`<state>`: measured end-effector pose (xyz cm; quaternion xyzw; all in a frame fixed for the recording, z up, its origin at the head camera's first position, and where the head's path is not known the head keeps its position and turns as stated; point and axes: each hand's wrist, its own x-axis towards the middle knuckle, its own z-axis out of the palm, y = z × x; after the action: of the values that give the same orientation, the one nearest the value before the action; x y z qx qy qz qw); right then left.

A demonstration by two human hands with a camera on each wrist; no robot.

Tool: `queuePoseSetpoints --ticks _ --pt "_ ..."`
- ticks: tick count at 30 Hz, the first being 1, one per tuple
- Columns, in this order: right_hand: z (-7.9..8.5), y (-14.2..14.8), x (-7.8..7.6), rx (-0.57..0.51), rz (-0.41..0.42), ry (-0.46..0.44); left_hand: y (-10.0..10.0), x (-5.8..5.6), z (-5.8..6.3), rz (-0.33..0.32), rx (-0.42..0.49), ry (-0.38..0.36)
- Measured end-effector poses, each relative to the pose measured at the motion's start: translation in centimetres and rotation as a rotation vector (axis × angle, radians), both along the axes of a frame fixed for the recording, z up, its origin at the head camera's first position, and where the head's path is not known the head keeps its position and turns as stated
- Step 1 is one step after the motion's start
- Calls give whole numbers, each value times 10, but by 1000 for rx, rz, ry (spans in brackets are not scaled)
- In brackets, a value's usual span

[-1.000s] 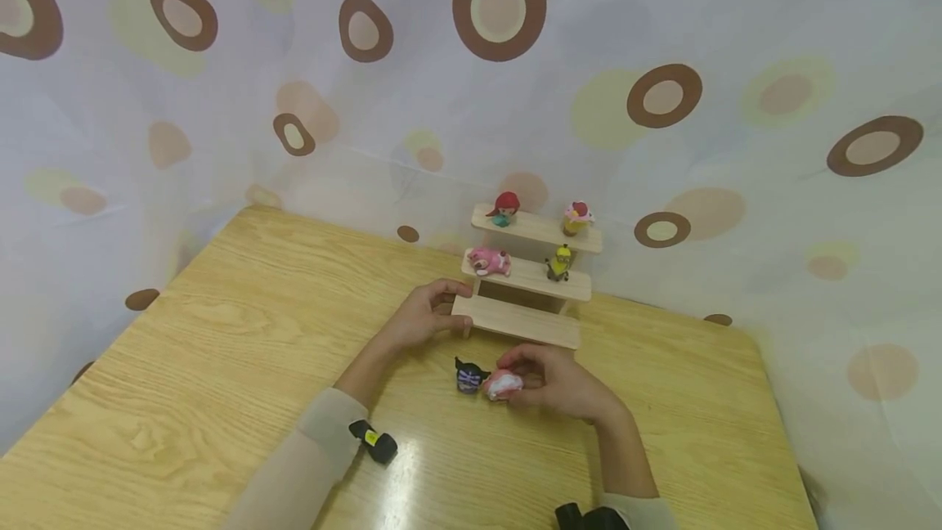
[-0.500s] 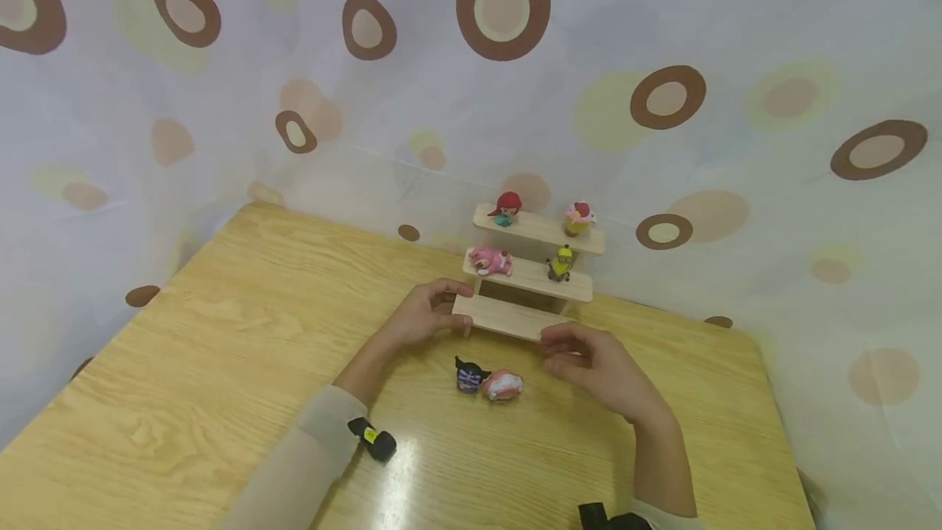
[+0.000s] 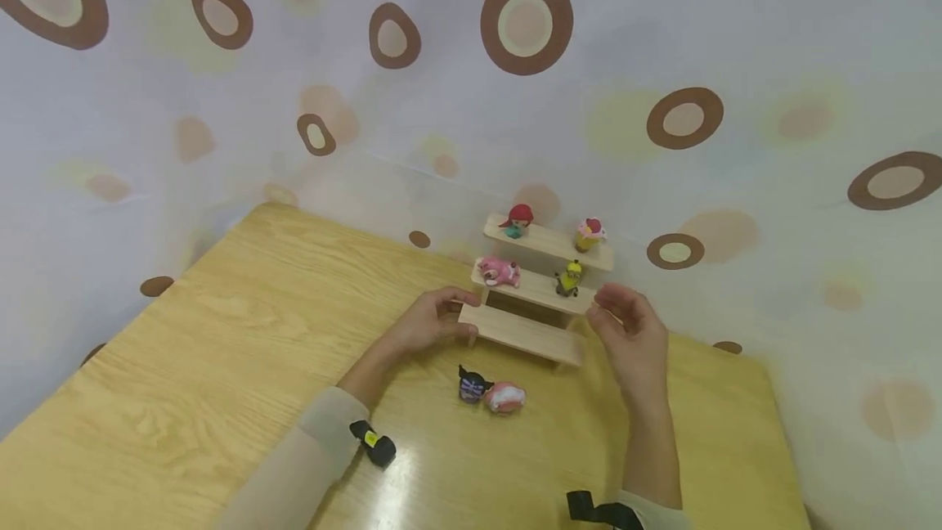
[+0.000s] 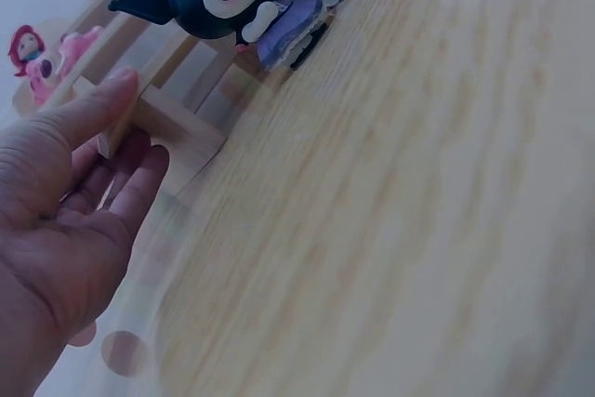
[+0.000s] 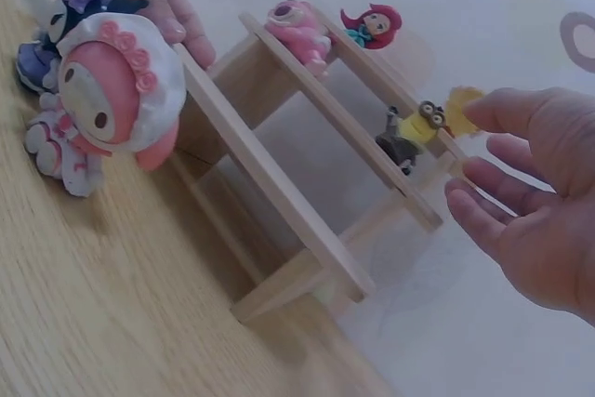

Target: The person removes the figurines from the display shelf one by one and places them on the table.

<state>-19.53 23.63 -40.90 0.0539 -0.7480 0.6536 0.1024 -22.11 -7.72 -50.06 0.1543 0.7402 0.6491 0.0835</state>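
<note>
A three-step wooden display stand [image 3: 522, 334] is at the back of the table. My left hand [image 3: 430, 321] grips the left end of its lowest step, thumb on top and fingers below. Beside the right end of the middle step, my right hand [image 3: 634, 342] is raised with loosely bent fingers and holds nothing. In the right wrist view its fingertips come close to the yellow minion figure [image 5: 416, 132]. In front of the stand a black-and-purple figure [image 3: 473, 385] and a pink figure in a white bonnet [image 5: 112, 90] stand side by side on the table.
On the top step are a red-haired figure [image 3: 519, 219] and an ice-cream-like figure [image 3: 589, 234]. A pink bear figure [image 3: 499, 271] lies on the middle step, left of the minion. Behind the table [image 3: 294, 334] hangs a spotted curtain [image 3: 441, 105].
My right hand has let go of the pink bonnet figure, leaving it on the table, and moved up and right to beside the stand. The left hand keeps its grip; the head view has shifted slightly.
</note>
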Motion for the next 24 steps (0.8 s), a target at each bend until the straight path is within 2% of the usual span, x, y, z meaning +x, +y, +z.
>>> queuePoseSetpoints --ticks 10,14,17,24 --pt "-6 -24 -17 -52 -51 59 -2 2 -1 -7 11 -14" --pt "-7 -28 -19 -20 -117 59 1 2 -3 -22 21 -27" --pt "-9 -31 -21 19 -159 96 1 3 -2 -15 9 -25" --pt "-15 -36 -27 92 -196 147 -1 1 -1 6 -11 -11"
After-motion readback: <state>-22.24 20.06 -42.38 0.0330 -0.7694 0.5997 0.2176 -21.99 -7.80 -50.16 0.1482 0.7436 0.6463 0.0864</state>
